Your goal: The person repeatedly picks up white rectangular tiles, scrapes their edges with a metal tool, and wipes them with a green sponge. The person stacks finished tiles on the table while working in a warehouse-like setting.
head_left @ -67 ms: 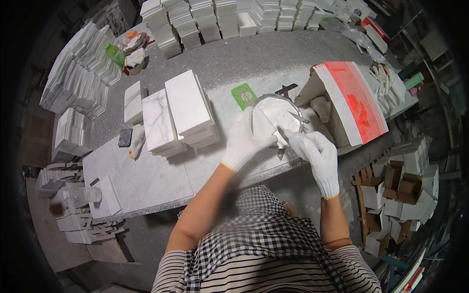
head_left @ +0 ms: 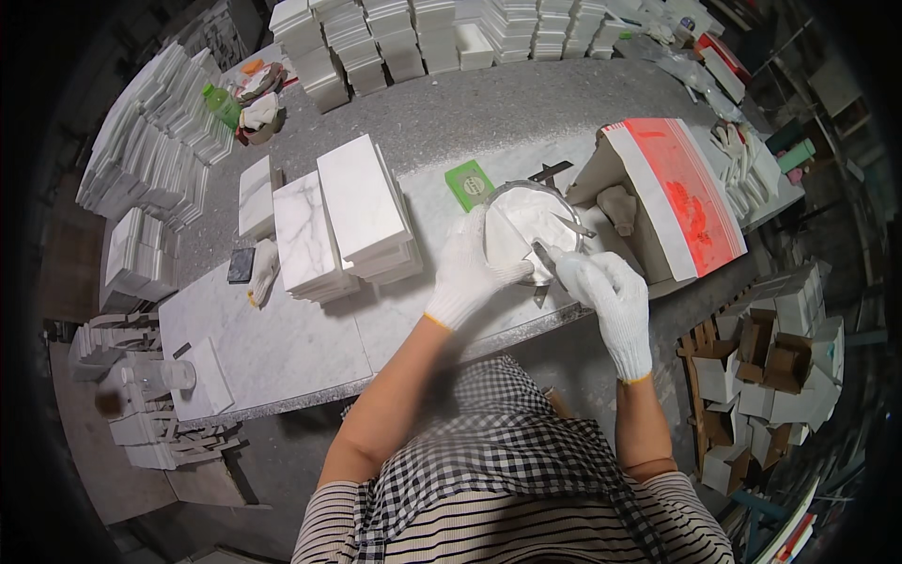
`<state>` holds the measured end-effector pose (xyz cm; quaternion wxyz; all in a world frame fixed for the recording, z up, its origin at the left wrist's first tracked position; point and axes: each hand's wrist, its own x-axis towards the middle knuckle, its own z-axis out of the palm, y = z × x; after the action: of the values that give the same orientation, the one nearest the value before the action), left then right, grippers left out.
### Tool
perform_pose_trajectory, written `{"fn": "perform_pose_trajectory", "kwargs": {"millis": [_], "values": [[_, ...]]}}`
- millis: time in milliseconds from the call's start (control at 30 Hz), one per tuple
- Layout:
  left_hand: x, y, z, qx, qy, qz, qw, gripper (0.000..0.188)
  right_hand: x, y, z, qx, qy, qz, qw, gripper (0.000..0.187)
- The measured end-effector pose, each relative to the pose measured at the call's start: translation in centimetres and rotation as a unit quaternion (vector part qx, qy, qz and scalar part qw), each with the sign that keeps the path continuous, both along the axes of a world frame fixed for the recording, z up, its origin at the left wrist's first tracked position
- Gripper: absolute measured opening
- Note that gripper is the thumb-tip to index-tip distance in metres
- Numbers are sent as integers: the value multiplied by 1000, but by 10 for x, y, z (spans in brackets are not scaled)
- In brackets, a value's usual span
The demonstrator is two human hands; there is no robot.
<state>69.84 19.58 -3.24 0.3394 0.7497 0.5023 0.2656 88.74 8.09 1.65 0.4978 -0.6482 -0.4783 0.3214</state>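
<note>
My left hand (head_left: 462, 274), in a white knit glove, grips a white tile (head_left: 505, 242) slanted over a round pan (head_left: 575, 246) of white powder (head_left: 528, 201). Its thumb lies along the tile's near side. My right hand (head_left: 611, 293), also gloved, is closed around a small hand tool (head_left: 541, 254) with a dark, narrow end. That end is at the tile's right edge; its exact kind is hidden by the fingers. A pointed metal blade (head_left: 573, 226) lies across the pan's right rim.
Beyond the pan are a green box (head_left: 468, 184) and a dark flat bar (head_left: 551, 173). An open red-and-white carton (head_left: 672, 197) stands right. Stacked marble tiles (head_left: 365, 202) stand left, near a loose glove (head_left: 264, 268) and a dark block (head_left: 241, 265). More tile stacks (head_left: 395, 42) line the back.
My right hand and its tool have shifted very slightly against the tile's edge. My left hand and the tile look the same.
</note>
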Motion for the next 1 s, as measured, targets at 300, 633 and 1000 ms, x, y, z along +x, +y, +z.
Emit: {"fn": "perform_pose_trajectory", "kwargs": {"millis": [300, 633, 1000], "values": [[2, 2, -17, 52, 34, 22, 998, 111, 4, 26, -27, 1, -16, -22, 1000, 31], [1, 3, -16, 38, 25, 17, 999, 111, -1, 92, -39, -53, -162, -23, 985, 41], [2, 2, -10, 19, 5, 14, 1000, 104, -10, 119, -56, -30, -316, -12, 948, 37]]}}
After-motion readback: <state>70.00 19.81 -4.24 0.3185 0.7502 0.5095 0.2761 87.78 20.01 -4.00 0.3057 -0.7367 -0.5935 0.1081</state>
